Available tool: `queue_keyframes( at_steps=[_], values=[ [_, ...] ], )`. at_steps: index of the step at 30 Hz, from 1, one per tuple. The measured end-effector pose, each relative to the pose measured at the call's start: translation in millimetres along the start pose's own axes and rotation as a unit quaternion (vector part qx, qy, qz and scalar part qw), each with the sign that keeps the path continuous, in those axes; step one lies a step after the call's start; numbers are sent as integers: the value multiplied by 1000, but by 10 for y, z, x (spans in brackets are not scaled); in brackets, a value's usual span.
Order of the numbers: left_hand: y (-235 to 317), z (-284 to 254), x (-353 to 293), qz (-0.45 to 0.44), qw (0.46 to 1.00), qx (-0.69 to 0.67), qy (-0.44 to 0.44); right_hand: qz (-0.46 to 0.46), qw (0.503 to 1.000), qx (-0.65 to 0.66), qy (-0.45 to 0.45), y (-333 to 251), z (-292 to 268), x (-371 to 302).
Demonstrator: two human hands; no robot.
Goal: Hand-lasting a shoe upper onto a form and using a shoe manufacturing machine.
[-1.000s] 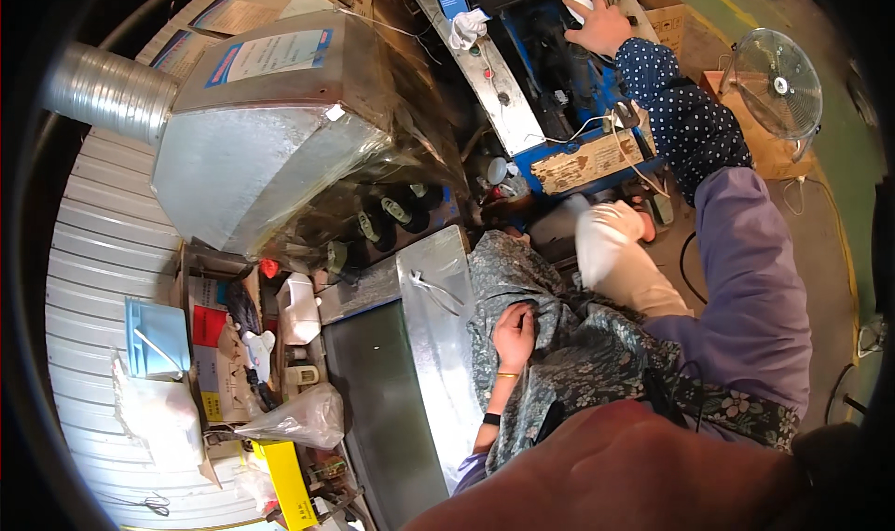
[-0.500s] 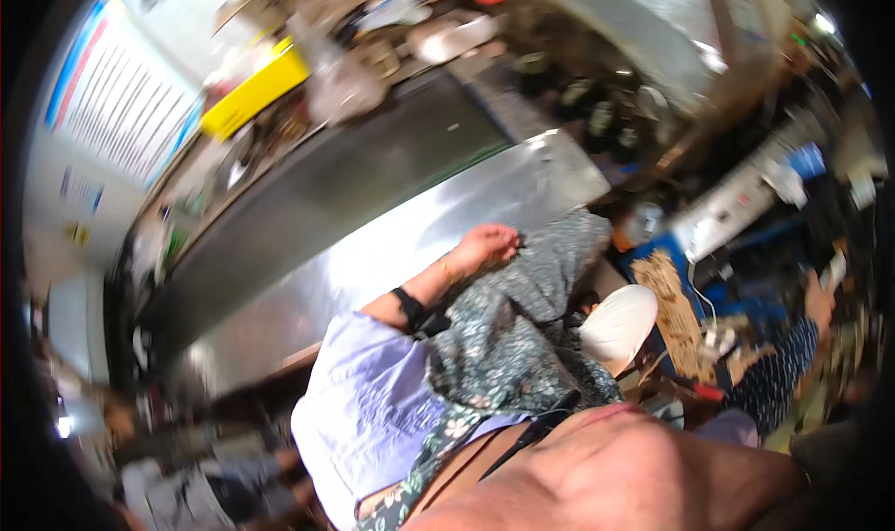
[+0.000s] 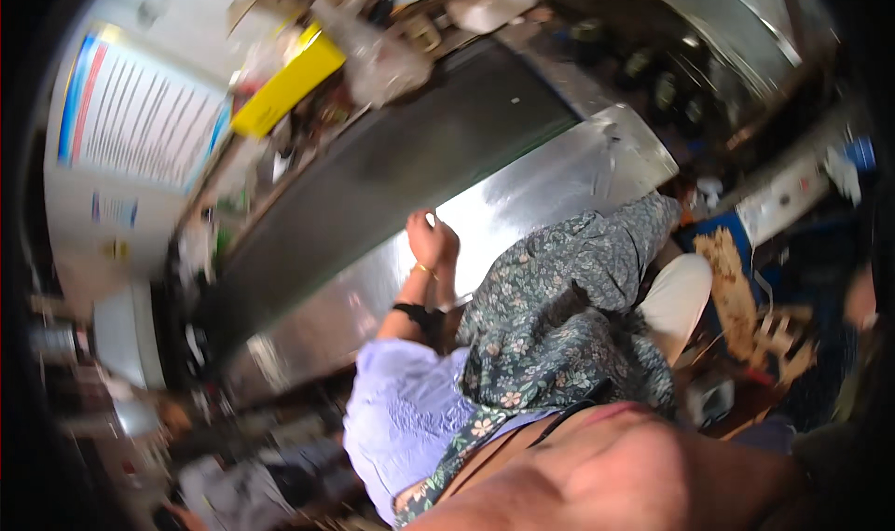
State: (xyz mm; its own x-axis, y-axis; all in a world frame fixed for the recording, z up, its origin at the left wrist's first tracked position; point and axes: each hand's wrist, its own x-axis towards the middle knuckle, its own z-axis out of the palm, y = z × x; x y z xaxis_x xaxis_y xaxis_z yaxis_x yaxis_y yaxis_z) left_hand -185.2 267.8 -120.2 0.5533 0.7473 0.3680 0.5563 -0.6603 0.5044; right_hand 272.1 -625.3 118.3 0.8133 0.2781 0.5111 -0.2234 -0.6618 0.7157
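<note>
Metal ledge, silvery, brightly glaring, beside dark surface

Industrial workshop

A bright metal worktop is running from eight o'clock to two, alongside a dark, belt-like surface. At three o'clock, a pale control panel with a red button is standing near a scuffed machine board. A metal hood is looming past one, a printed notice is hanging at ten, and a blurred person in grey is showing at seven.
</note>
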Motion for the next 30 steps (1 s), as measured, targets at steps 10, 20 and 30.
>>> queue_keyframes(
  at_steps=[10,20,30],
  values=[
    [2867,988,-313,441,743,-312,-395,-331,699,631,-69,-3539,-3240,-2372],
    [3286,923,-964,598,739,-143,-275,-241,635,699,-224,-2823,-3384,-2445],
    [3321,973,-1050,575,753,-161,-275,43,952,303,24,48,-1726,245]
  ],
)
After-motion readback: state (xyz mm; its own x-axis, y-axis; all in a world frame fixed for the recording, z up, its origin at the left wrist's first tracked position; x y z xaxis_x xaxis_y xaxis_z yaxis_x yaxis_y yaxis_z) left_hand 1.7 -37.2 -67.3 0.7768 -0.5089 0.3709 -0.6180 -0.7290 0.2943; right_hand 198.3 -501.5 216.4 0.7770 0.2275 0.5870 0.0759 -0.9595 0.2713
